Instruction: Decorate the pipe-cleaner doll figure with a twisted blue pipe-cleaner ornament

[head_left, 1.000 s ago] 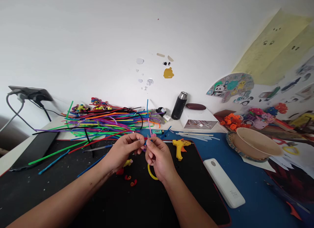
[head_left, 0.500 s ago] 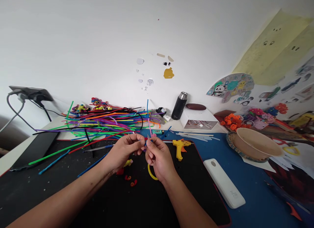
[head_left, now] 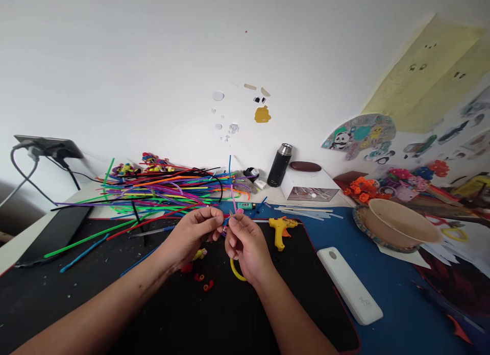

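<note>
Over the black mat, my left hand and my right hand meet with their fingertips close together. Both pinch a small blue piece, which looks like pipe cleaner and is mostly covered by the fingers. A metal tip pokes up beside my right thumb. Beneath my right hand shows a yellow ring, perhaps a scissor handle. Small red pieces and a yellow piece lie on the mat below my left hand.
A pile of coloured pipe cleaners lies at the back left. Right of my hands are a yellow glue gun, a white power bank and a bowl. A black flask stands beside a white box.
My left fingertips have shifted slightly left, away from my right ones, and more of the blue piece shows between them.
</note>
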The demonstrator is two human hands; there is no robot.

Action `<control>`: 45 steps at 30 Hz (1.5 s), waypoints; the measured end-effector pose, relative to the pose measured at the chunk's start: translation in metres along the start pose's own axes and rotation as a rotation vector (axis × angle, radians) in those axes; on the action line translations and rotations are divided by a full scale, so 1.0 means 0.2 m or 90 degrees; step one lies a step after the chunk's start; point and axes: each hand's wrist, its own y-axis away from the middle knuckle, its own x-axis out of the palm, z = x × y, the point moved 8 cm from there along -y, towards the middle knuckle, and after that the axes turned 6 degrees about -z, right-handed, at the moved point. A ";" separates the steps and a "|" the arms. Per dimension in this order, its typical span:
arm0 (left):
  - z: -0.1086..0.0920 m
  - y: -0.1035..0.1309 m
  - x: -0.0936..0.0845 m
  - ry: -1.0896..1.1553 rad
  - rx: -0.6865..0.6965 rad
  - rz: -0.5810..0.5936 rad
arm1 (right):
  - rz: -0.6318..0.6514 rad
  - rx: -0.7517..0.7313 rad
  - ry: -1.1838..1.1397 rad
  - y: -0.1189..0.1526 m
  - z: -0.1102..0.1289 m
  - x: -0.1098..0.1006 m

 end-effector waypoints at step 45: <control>0.04 -0.01 0.02 0.025 -0.007 0.025 | -0.010 0.010 -0.048 -0.01 0.00 -0.01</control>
